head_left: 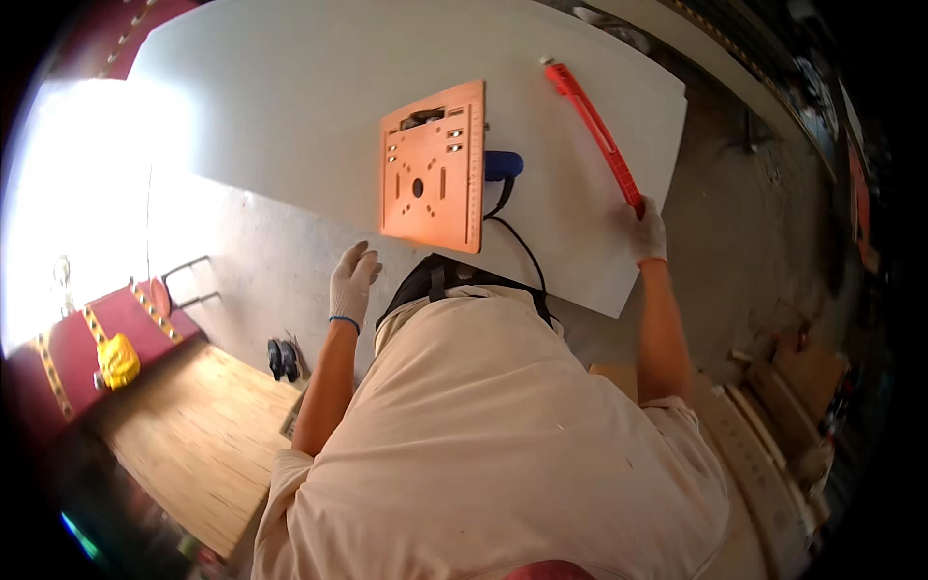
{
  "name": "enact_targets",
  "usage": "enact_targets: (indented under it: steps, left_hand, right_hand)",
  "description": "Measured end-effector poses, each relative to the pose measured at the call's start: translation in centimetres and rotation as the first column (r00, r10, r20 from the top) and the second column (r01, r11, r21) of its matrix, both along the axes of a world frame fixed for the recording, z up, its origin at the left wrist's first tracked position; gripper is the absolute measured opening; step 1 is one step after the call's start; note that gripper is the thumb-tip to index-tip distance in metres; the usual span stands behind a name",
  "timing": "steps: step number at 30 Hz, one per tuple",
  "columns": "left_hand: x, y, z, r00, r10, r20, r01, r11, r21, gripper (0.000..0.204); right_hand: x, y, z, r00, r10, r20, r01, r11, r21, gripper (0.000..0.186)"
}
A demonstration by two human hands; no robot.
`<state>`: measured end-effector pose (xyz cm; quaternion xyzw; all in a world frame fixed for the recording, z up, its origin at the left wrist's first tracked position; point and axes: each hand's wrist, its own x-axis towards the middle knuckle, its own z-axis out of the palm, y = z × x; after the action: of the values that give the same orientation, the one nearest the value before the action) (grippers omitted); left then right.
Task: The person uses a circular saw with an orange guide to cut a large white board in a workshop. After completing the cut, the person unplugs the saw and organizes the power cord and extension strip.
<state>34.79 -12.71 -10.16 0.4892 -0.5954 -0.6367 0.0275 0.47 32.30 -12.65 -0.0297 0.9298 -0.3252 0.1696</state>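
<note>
Right hand: gripping bar right of plate | left hand: hanging empty, fingers half-parted | you're risking plate tipping by snagging cord

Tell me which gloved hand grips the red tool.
The orange-cuffed right hand grips the red tool by its near end. The blue-cuffed left hand, at the picture's left, holds nothing.

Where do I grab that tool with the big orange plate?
Probably by the blue part, coming from the person's right: it sticks out past the flat orange plate and looks rounded, so fingers could wrap around it. The plate looks too broad for one easy grip. The right hand holds a red bar, so that might need putting down first.
</note>
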Motion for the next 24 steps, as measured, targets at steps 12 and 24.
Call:
enact_targets:
  steps: [12, 24]
  left_hand:
    - [-5.4, -1.2, 3.0, 0.968, -0.119, -0.221, 0.144, 0.984, 0.101, 0.051]
    - [-12.5, -5.0, 12.7, 0.674, -0.078, -0.735, 0.426, 0.853, 0.3, 0.068]
  right_hand:
    - [6.8, -5.3, 16.9, 0.892, 0.159, 0.424, 0.22, 0.666, -0.712, 0.06]
    - [20.1, -25.3, 18.3, 0.932, 0.303, 0.199, -0.211, 0.9, -0.38, 0.059]
